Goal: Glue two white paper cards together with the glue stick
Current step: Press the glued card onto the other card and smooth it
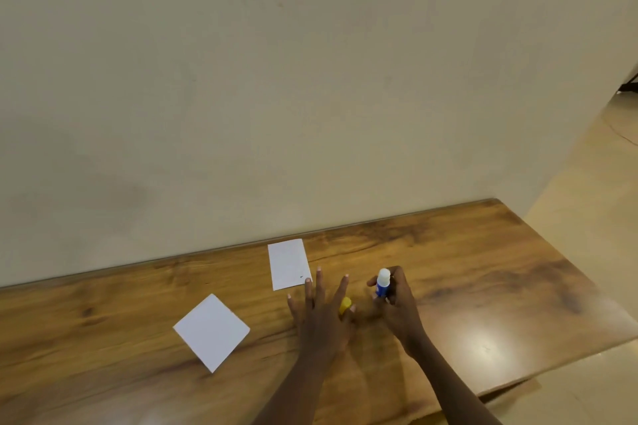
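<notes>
Two white paper cards lie apart on the wooden table [483, 286]. One card [288, 264] is near the wall, the other card [211, 331] is turned diagonally at the front left. My right hand [397, 307] grips the blue glue stick [382, 283] upright, its white glue tip bare. My left hand [319, 310] hovers flat with fingers spread, close to the far card's lower right corner. The yellow cap [345, 304] lies on the table, partly hidden by my left hand's fingers.
A plain beige wall [310, 79] rises right behind the table's far edge. The table ends at the right, with tiled floor [587, 183] beyond it.
</notes>
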A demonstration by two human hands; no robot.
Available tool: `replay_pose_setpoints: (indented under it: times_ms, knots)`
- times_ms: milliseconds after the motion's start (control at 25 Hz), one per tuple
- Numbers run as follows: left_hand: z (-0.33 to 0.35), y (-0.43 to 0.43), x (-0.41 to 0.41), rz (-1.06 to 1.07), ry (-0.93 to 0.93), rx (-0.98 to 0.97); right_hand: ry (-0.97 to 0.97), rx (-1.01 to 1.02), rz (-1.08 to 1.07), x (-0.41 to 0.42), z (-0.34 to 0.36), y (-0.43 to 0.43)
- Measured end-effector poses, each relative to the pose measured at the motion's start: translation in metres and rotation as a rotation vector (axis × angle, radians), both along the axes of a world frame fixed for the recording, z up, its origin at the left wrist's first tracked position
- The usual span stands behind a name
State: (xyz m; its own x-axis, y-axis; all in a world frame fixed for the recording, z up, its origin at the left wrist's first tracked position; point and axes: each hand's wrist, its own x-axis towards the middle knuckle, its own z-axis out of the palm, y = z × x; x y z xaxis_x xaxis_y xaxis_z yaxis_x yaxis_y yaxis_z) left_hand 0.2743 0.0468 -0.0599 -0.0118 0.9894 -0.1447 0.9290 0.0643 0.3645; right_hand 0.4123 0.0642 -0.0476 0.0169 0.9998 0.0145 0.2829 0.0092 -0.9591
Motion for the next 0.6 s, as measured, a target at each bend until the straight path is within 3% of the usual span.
replay_pose_setpoints:
  times_ms: [400,600]
  knots:
    - [-0.012,0.001,0.004,0.033,0.0,0.011,-0.182,-0.091,0.025,0.007,-0.021,0.001]
    - [-0.003,-0.001,-0.005,-0.046,-0.023,-0.054,-0.082,-0.021,0.025,0.018,0.0,-0.007]
